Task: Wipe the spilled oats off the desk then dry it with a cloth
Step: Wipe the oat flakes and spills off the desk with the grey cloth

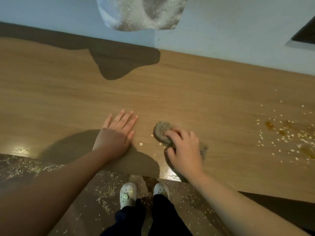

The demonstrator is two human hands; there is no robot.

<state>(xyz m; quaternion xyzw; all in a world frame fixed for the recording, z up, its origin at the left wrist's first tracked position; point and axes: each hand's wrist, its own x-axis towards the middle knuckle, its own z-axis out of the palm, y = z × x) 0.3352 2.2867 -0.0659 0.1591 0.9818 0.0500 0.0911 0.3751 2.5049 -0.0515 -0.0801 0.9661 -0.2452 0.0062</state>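
A: Where is the cloth?

B: The cloth point(161, 132) is a bunched grey-brown wad lying on the wooden bench point(187, 92), near its front edge and a little right of the middle. The right hand point(184, 147) lies on top of it, and its fingers point(172, 133) are curled round the wad, grasping it

A: And the other hand?

B: The left hand point(117, 133) rests palm down on the bench just left of the cloth, apart from it. Its fingers point(125, 119) are straight and slightly spread, released, holding nothing

A: Where are the oats?

B: Most of the oats point(289, 138) lie scattered at the right end of the bench, well apart from the cloth, among a few amber-brown patches point(269, 124). A few single flakes point(141, 144) lie between the two hands, just beside the cloth

A: Anything below the bench?

B: The floor point(88, 215) is strewn with more pale flakes. The person's white clogs point(128, 193) stand on it just in front of the bench edge, under dark trouser legs point(163, 218). Behind the bench runs a pale blue wall point(238, 31); a fuzzy white and grey shape point(141, 12) at the top of the view is too blurred to tell
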